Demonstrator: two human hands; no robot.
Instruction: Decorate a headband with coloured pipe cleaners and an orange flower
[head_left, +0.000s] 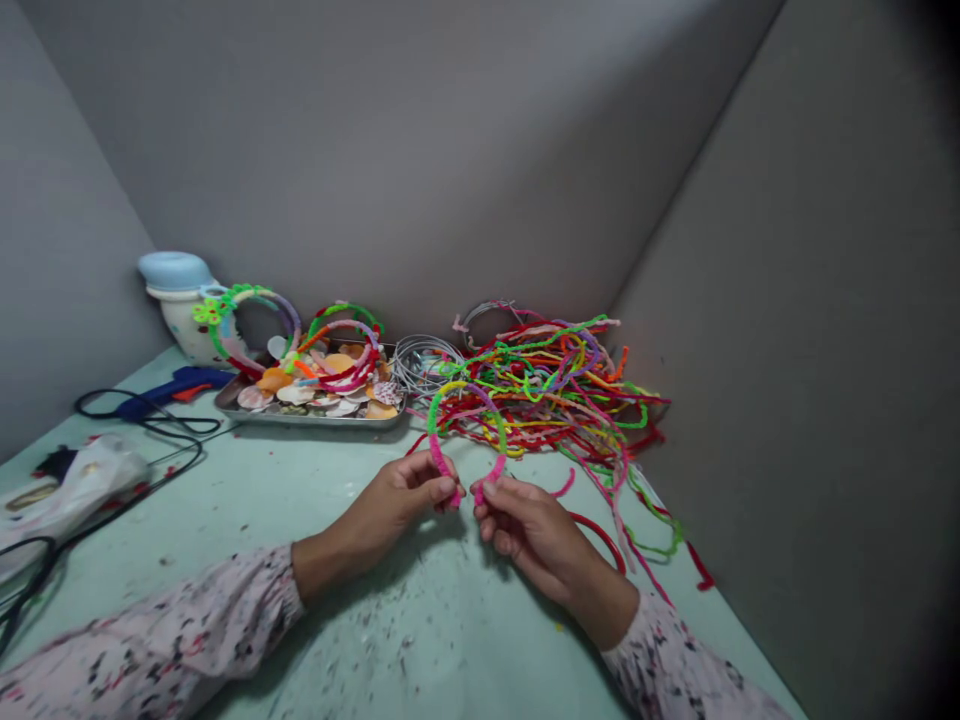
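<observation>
- Headband-like hoop (pixel 466 386): held upright above the front middle of the table (pixel 337 640); its fuzzy covering is yellow at the top, purple, green and yellow along the sides, and pink at both lower ends, which stand apart.
- Left hand (pixel 411 488): closed in a pinch, thumb and fingers gripping one pink end.
- Right hand (pixel 529 525): likewise pinching the other pink end, its remaining fingers curled.
- Red curved strip (pixel 606 538): on the table, near the right wrist.
- Pile of fuzzy stems (pixel 555 375): tangled, multicoloured, behind and to the right of the hoop.
- Wire loops (pixel 427 365): grey, bare, between pile and tray.
- Metal tray (pixel 326 422): filled with shells (pixel 341 364); covered hoops rest on or about it, among them a flowered hoop (pixel 291 308) at its left end.
- Container (pixel 193 320): white, blue-lidded, behind the blue tool (pixel 171 392).
- Black cable (pixel 154 484): winding along the left side, beside a white plastic bag (pixel 101 480).
</observation>
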